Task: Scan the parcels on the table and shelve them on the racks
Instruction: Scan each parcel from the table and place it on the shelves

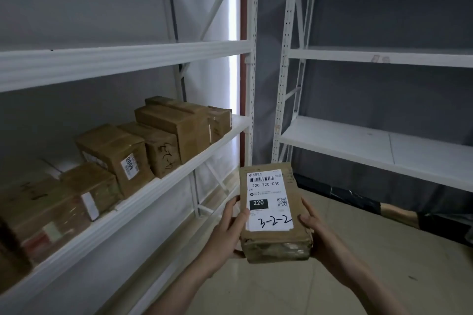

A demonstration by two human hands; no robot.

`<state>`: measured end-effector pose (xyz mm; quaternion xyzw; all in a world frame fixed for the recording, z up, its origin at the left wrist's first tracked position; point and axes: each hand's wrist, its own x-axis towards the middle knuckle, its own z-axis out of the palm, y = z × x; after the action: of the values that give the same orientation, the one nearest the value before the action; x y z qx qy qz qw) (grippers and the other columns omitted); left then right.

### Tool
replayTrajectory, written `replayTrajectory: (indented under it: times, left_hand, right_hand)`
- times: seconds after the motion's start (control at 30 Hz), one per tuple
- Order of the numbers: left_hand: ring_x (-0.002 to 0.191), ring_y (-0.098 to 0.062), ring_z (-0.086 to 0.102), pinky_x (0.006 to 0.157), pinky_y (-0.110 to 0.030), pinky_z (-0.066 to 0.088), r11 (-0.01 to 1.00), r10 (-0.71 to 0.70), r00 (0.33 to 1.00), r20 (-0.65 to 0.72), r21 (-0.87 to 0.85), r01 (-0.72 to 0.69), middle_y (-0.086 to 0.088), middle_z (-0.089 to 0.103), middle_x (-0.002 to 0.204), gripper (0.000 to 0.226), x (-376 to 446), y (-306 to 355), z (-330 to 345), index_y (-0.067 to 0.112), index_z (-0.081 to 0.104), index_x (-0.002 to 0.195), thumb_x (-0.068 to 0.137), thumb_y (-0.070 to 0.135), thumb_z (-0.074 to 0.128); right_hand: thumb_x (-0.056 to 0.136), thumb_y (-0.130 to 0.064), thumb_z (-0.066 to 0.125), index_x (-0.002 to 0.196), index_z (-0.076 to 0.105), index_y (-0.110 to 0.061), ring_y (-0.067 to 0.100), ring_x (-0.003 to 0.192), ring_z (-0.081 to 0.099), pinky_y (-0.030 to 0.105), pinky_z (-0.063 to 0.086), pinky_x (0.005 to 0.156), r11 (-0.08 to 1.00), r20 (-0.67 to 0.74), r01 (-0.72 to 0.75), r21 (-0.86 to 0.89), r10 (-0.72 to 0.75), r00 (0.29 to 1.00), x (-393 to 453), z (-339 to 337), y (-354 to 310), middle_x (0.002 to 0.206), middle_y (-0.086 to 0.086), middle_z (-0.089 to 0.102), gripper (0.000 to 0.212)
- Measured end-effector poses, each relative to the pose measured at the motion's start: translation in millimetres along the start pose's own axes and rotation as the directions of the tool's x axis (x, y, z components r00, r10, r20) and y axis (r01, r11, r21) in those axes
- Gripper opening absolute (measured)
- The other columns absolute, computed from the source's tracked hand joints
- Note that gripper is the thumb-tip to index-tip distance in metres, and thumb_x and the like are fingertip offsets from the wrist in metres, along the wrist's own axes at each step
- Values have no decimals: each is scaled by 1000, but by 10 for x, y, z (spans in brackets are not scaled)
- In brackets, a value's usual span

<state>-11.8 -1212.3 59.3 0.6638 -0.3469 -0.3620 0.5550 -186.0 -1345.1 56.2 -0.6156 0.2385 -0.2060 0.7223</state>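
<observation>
A: What is the person carrying?

B: A brown cardboard parcel (275,215), held up in front of the body between the two racks, well above the pale tiled floor (320,276). Its long side points away from the camera.

A: How is it held?

B: With both hands. The left hand (229,229) has its grip closed on the parcel's left edge, thumb lying on the white label (268,201) and fingers under the box. The right hand (320,231) is clasped on the right edge, thumb on top near the corner.

A: Can you read the label?

B: Yes. It has a barcode at the top, "220-220-C40" printed under it, a black block reading "220", a small QR code, and "3-2-2" handwritten at the bottom.

A: Where are the racks?

B: The left rack (122,59) is white metal and runs along the left side. Its middle shelf (153,186) carries a row of brown boxes (153,143), standing close together, several touching; one bears a white sticker, another has dark handwriting I cannot read clearly. The right rack (378,55) stands ahead on the right, its white shelves bare where they show.

A: Anything between them?

B: A bright vertical strip of light (233,20) beside a reddish post, behind the left rack's upright.
</observation>
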Motion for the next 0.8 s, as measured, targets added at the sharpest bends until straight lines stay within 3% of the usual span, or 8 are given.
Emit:
replayTrajectory:
  times: [0.2,0.3,0.4,0.5,0.63,0.7,0.73,0.8]
  left_hand:
    - [93,-4,65,78,-43,60,995,-39,995,-93,-100,30,20,65,111,35,1144,258,401,53,31,134,99,47,37]
    - [85,4,66,71,-32,59,992,-21,990,-143,-127,3,24,64,104,32,1578,314,552,50,35,132,101,40,36]
    - [87,4,68,68,-25,58,994,31,982,-184,-93,-49,21,64,107,28,1872,345,622,52,40,121,103,30,37]
    - [98,-9,68,75,-33,60,994,110,957,-269,23,-108,7,62,118,31,2188,370,585,49,37,125,103,26,37]
    - [110,-19,61,84,-39,58,981,167,916,-365,155,-118,-6,53,128,31,2679,339,498,39,36,133,104,28,35]
    - [114,-20,57,91,-43,55,974,181,902,-393,196,-110,-7,49,130,32,2929,318,474,38,37,134,102,35,34]
    - [117,-18,54,94,-40,53,970,187,895,-406,218,-104,-6,47,131,36,3054,306,463,37,38,136,101,39,35]
    - [118,-11,47,92,-17,50,959,205,874,-440,267,-91,-4,40,133,40,3302,291,443,29,38,141,102,36,35]
  right_hand:
    - [64,-73,61,130,40,-60,9,121,56,34,53,86,997,45,41,-73,-38,998,984,-835,-360,134,-25,53,70]
    - [58,-75,68,133,41,-54,7,113,61,38,54,88,997,61,52,-59,-49,997,1368,-1108,-472,132,-24,55,82]
    - [72,-58,68,133,44,-47,7,102,67,33,53,82,999,67,29,37,-31,997,1715,-1255,-555,124,-18,61,67]
    - [78,-38,63,128,44,-45,12,96,70,28,53,73,996,68,9,87,-15,998,2102,-1345,-624,114,-13,67,54]
    - [90,-29,55,127,58,-13,21,111,64,32,55,89,962,125,-51,268,18,992,2624,-1420,-645,124,10,65,40]
    - [95,-25,49,123,61,-12,19,116,60,31,49,99,923,133,-75,378,26,991,2880,-1432,-662,125,8,64,34]
    - [96,-25,46,123,61,-14,17,116,60,31,47,101,918,129,-75,389,27,991,3013,-1437,-670,124,6,65,33]
    - [98,-25,43,123,60,-18,14,114,61,33,44,104,935,122,-57,351,14,992,3287,-1450,-697,122,2,67,31]
